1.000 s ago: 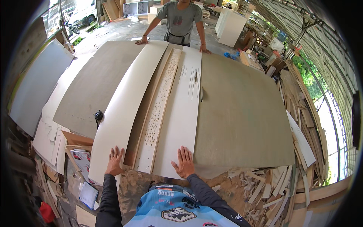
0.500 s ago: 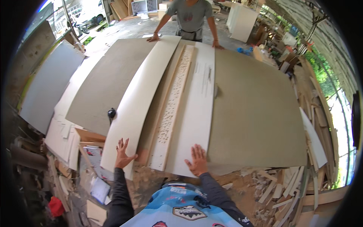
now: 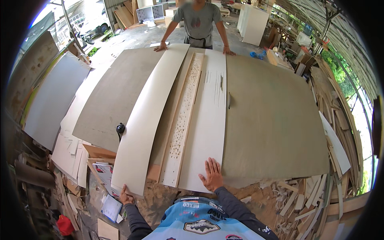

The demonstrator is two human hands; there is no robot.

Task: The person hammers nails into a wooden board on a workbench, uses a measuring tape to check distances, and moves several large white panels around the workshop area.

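My left hand (image 3: pixel 126 197) is at the near end of a long white sheet (image 3: pixel 146 116), fingers closed on its edge; part of the hand is hidden. The sheet bows slightly and lies on a large brown board (image 3: pixel 276 120). My right hand (image 3: pixel 212 175) rests flat, fingers stretched, on a white panel (image 3: pixel 206 132). Between sheet and panel runs a long strip (image 3: pixel 176 140) speckled with brown bits and edged with wood. Across the board, a person (image 3: pixel 198 24) in a grey shirt has one hand (image 3: pixel 161 47) on the sheet's far end and the other (image 3: pixel 229 51) beside the panel.
A black tape measure (image 3: pixel 120 128) sits against the sheet's left side. A thin, dark, blade-like piece (image 3: pixel 229 101) stands beside the panel. Wood offcuts (image 3: pixel 308 196) lie at lower right, a clipboard (image 3: pixel 111 208) and red cloth (image 3: pixel 65 225) at lower left. A white cabinet (image 3: pixel 254 25) stands behind.
My left hand has moved from lying spread on top of the sheet down to its near edge and closed there. My right hand stays flat on the panel.
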